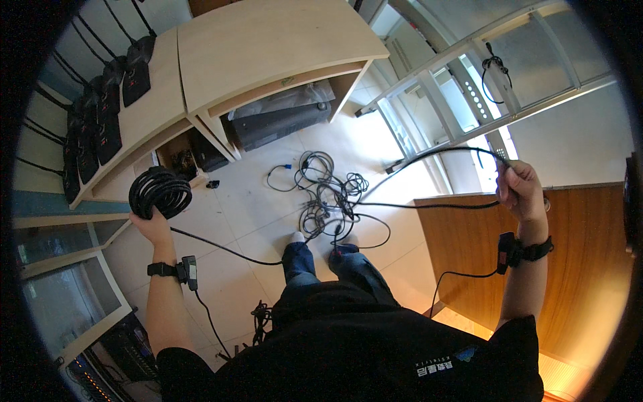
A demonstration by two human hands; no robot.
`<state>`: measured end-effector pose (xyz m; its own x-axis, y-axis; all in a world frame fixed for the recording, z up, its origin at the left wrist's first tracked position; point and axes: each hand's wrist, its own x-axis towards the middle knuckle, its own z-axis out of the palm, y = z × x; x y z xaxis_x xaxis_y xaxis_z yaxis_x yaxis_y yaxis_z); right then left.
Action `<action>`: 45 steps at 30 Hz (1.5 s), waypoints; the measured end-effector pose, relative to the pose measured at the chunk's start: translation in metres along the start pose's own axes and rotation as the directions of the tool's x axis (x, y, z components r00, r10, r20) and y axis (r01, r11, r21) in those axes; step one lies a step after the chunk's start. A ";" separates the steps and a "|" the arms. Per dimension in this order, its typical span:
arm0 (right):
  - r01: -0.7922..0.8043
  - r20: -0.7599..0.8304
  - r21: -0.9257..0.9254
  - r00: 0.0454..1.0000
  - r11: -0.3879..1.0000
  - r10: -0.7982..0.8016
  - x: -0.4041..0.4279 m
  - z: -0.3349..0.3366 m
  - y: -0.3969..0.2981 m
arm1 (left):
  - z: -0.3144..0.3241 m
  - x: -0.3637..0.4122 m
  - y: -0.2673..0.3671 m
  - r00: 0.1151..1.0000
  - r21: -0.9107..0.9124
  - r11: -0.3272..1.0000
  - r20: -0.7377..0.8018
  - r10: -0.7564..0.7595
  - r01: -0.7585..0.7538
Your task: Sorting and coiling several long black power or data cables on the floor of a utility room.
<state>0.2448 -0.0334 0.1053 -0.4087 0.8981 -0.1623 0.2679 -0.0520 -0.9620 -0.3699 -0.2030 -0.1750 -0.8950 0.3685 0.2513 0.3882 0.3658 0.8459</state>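
Observation:
My left hand (153,226), at the left, is closed around a thick coil of black cable (159,193). From this coil a strand runs down and right toward my legs. Raised at the right, my right hand (520,188) grips a black cable (432,205) that bends at my fingers, with two stretches leading back toward the floor. Between my arms, a tangled pile of dark cables (321,201) lies on the tiles in front of my feet, with a blue connector (288,166) at one end. A black device is strapped to each of my wrists.
A pale wooden desk (276,35) stands ahead, with a dark case (281,125) under it and black devices with antennas (108,110) at its left. A metal-framed rack (467,130) stands at the upper right, a wooden panel (577,251) at the right. A glass-door cabinet (75,286) is at the left.

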 end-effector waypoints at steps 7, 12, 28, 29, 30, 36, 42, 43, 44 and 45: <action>-0.337 0.447 -0.266 0.787 0.903 0.426 -0.005 0.060 -0.053 | 0.007 -0.010 0.016 0.999 -0.016 0.999 0.026 0.032 -0.031; 0.015 0.468 -0.673 0.783 0.739 0.410 0.001 0.060 -0.043 | 0.012 -0.016 0.017 0.996 -0.030 0.996 0.048 0.081 -0.079; -0.153 0.344 -0.676 0.800 0.721 0.492 0.048 0.063 0.008 | -0.031 0.117 0.152 0.847 0.813 0.419 0.160 0.507 -0.405; -0.143 0.393 -0.722 0.721 0.677 0.571 0.049 0.070 0.002 | -0.029 0.113 0.172 0.967 0.068 0.971 -0.100 0.234 -0.228; -0.117 0.458 -0.685 0.699 0.720 0.549 0.048 0.075 0.001 | -0.027 0.107 0.190 0.988 -0.759 0.646 -0.024 -0.150 0.080; 0.067 0.457 0.104 0.883 0.992 -0.108 0.056 0.050 0.023 | -0.022 0.100 0.148 0.978 -0.436 0.884 -0.187 0.096 -0.170; 0.019 -0.485 0.271 0.866 0.962 0.119 0.073 0.001 0.056 | -0.024 0.067 0.125 0.994 -0.518 0.853 -0.112 0.013 -0.070; 0.017 -0.485 0.272 0.866 0.962 0.122 0.071 -0.002 0.062 | -0.029 0.064 0.125 0.994 -0.517 0.854 -0.110 0.012 -0.068; -0.077 -0.473 0.230 0.862 0.970 0.181 0.067 -0.003 0.068 | -0.034 0.062 0.125 0.998 -0.560 0.828 -0.062 -0.008 -0.029; -0.169 -0.465 0.186 0.853 0.968 0.238 0.063 -0.006 0.077 | -0.038 0.060 0.127 1.000 -0.603 0.798 -0.012 -0.024 0.011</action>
<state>0.2448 0.0222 0.0224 0.1213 0.9564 -0.2656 0.1660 -0.2834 -0.9445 -0.3825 -0.1673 -0.0344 -0.9065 0.3493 0.2371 0.1671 -0.2188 0.9613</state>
